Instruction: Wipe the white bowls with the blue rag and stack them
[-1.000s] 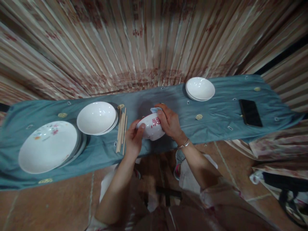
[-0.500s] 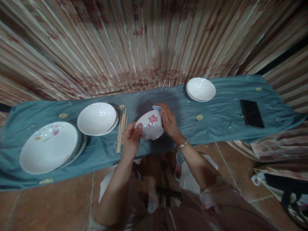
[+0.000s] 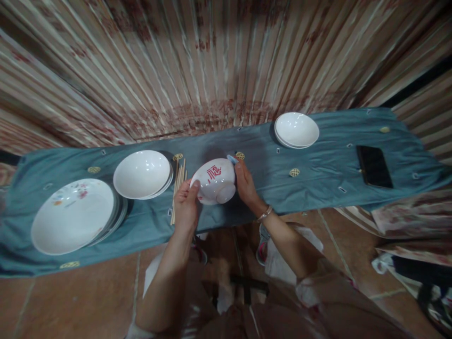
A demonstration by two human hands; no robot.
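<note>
A white bowl [image 3: 213,182] with red lettering on its outside is held above the table, tilted on its side so its foot faces me. My left hand [image 3: 188,200] grips its left rim, thumb on the outer wall and fingers behind. At the far right rim, my right hand [image 3: 247,184] is closed on a small light-blue cloth [image 3: 232,159], mostly hidden by the fingers. Wooden chopsticks [image 3: 175,197] lie just left of the bowl, partly behind my left hand.
Stacked white bowls [image 3: 141,175] and a stack of large floral plates [image 3: 72,219] stand on the left. Another small stack of bowls [image 3: 296,130] sits at the back right, with a black phone [image 3: 374,165] beyond it. A teal cloth [image 3: 261,188] covers the narrow table before a curtain [image 3: 226,61].
The bowl has turned so that more of its foot shows, and has shifted slightly left with my left hand. My right hand has moved a little lower along the rim.
</note>
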